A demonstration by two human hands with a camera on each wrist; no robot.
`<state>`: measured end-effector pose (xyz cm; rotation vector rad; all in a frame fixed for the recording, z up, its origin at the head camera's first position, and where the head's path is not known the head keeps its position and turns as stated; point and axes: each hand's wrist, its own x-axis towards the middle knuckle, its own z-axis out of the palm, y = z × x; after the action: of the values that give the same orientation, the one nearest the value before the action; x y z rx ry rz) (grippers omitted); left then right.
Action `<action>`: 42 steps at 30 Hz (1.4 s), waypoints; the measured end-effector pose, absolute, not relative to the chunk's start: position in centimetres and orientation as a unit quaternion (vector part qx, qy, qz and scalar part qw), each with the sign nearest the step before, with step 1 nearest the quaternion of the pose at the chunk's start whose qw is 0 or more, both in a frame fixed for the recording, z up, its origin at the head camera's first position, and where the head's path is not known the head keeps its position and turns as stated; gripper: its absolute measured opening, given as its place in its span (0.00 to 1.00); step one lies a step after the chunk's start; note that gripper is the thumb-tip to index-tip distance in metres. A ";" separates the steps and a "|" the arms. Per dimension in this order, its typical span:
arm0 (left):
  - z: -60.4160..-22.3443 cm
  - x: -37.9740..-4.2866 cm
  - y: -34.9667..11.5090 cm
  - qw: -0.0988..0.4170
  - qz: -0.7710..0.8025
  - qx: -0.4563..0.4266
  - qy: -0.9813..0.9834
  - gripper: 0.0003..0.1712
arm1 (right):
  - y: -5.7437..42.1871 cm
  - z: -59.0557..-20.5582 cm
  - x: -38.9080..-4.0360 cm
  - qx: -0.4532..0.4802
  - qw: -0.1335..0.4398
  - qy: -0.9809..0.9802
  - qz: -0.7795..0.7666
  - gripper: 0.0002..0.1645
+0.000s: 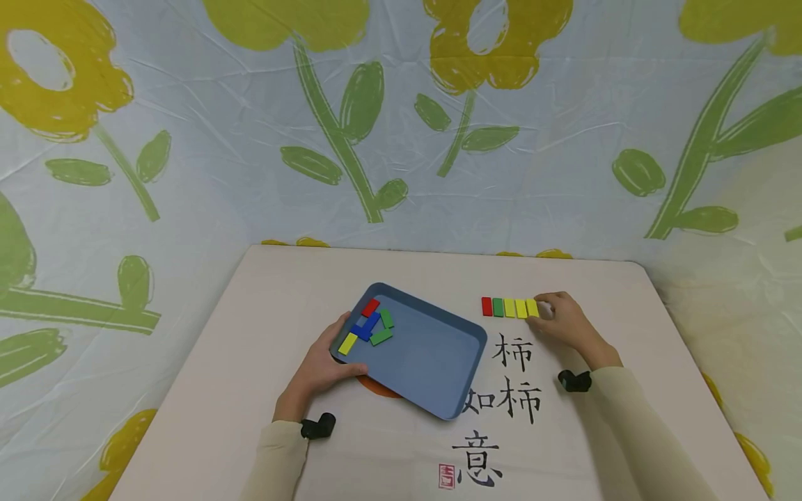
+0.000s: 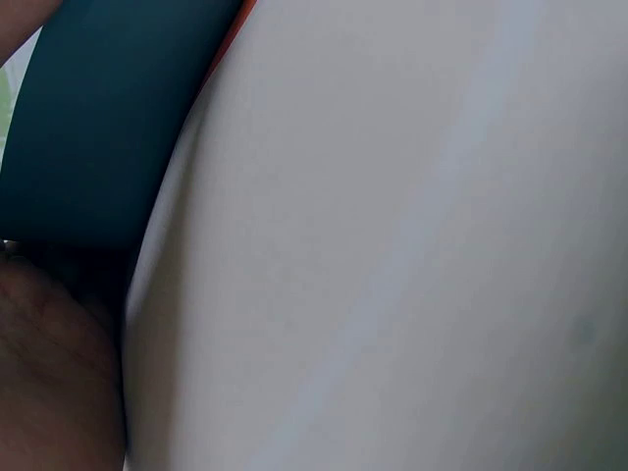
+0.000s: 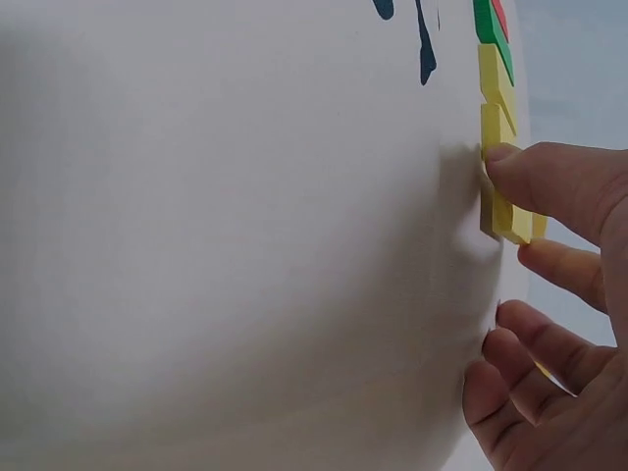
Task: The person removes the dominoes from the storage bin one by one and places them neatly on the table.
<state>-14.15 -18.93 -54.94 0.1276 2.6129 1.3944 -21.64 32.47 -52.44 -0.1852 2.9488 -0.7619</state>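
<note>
My left hand (image 1: 318, 367) grips the left end of a blue-grey tray (image 1: 426, 355), its thumb along the near rim. The tray's dark side (image 2: 108, 128) fills the upper left of the left wrist view. Several small blocks lie at the tray's left end, among them a red block (image 1: 371, 307) and a yellow block (image 1: 347, 344). At the right end of a row on the table, my right hand (image 1: 571, 327) pinches a yellow domino-like block (image 3: 506, 218) between thumb and forefinger. The row runs from a red block (image 1: 486, 306) through a green block (image 1: 498, 307) to yellow ones.
The pale table (image 1: 250, 334) bears a cloth with black brush characters (image 1: 519, 400) and a red seal print (image 1: 446, 476). An orange printed shape (image 1: 379, 387) shows partly from under the tray. A flower-patterned curtain (image 1: 401, 139) rises behind the table.
</note>
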 end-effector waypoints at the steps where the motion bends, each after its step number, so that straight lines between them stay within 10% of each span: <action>1: -55.0 -14.2 -18.9 0.088 0.469 0.042 0.878 0.68 | 32.5 -52.5 -21.7 -0.063 0.044 0.965 -0.250 0.35; 42: -54.8 -14.2 -18.9 0.091 0.468 0.042 0.878 0.68 | 32.5 -52.9 -21.7 -0.051 0.046 0.965 -0.254 0.35</action>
<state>-14.24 -18.86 -54.76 0.1235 2.6095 1.3910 -21.74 32.49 -52.88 -0.1548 2.9446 -0.7750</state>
